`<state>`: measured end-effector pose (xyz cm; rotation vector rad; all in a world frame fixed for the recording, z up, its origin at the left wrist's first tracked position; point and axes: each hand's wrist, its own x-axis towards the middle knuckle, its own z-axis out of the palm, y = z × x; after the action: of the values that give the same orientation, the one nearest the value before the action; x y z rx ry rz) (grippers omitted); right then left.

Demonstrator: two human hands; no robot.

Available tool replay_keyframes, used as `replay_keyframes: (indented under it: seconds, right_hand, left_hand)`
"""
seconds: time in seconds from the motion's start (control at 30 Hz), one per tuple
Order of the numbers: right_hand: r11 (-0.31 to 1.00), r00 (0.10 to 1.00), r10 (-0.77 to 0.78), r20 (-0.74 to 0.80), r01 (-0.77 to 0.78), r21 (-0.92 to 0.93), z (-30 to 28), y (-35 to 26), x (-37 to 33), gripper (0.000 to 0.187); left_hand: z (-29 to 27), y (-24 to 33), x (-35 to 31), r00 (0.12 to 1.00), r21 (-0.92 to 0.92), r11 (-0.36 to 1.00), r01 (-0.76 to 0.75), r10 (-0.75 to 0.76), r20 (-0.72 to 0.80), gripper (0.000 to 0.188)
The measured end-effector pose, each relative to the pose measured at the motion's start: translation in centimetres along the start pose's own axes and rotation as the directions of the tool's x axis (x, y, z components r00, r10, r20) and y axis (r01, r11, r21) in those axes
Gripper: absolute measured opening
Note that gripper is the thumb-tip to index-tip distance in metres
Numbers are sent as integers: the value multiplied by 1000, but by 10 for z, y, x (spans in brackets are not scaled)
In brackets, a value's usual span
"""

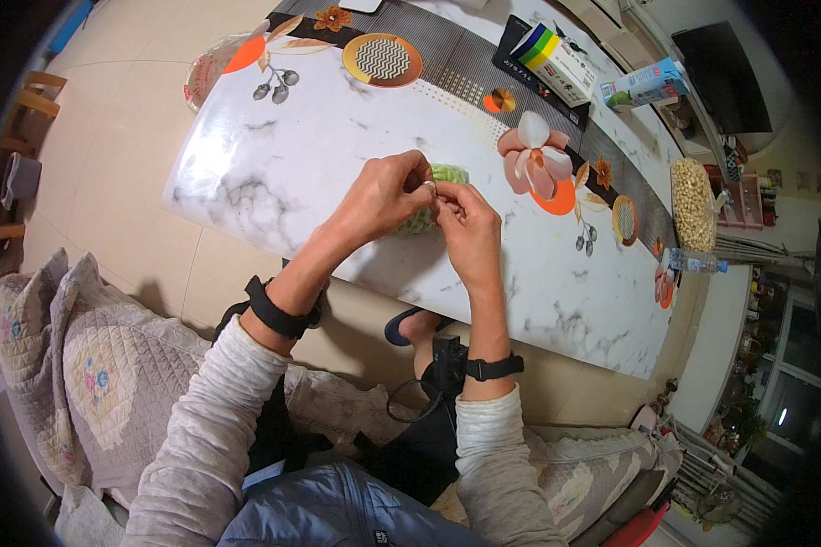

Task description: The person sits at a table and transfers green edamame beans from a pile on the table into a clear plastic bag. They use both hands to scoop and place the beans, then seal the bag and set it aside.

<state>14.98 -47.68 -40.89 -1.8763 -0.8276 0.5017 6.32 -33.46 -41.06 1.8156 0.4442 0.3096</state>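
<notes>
In the head view my left hand [389, 193] and my right hand [472, 232] meet over the marble-patterned table. Both are closed, with thumbs and fingertips pinched together above what looks like a clear plastic bag of pale green pieces [449, 173]. The green pieces show beyond my fingers and in the gap between my hands. My fingers cover the bag's middle, and the exact spot they grip is hidden.
Toward the far right are a milk carton [556, 64], a black box [513, 47] and a blue-white carton [643, 85]. A bag of pale round pieces [693, 205] and a water bottle [695, 261] lie by the right edge. A basket [212, 73] stands beyond the left corner.
</notes>
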Motion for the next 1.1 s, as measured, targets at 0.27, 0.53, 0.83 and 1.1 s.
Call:
replay_keyframes:
  seconds: [0.27,0.53,0.83,1.1]
  right_hand:
    - [999,999,4,41,-3,-38,-5,4,2,18]
    - [996,996,39,78,-46,82,-7,12,2,10]
    - [999,994,14,110,-19,47,-14,8,4,6]
    - [974,986,-164,0,162,-159,3,0,2,8]
  left_hand:
    - [1,5,-2,1000,-53,998,19,-18,23,20]
    - [-3,2,-1,994,-29,1000,-4,7,109,18]
    - [-5,-4,-2,992,42,995,-90,85,97,18]
    - [-3,0,-5,983,212,960,-181,178,36,14]
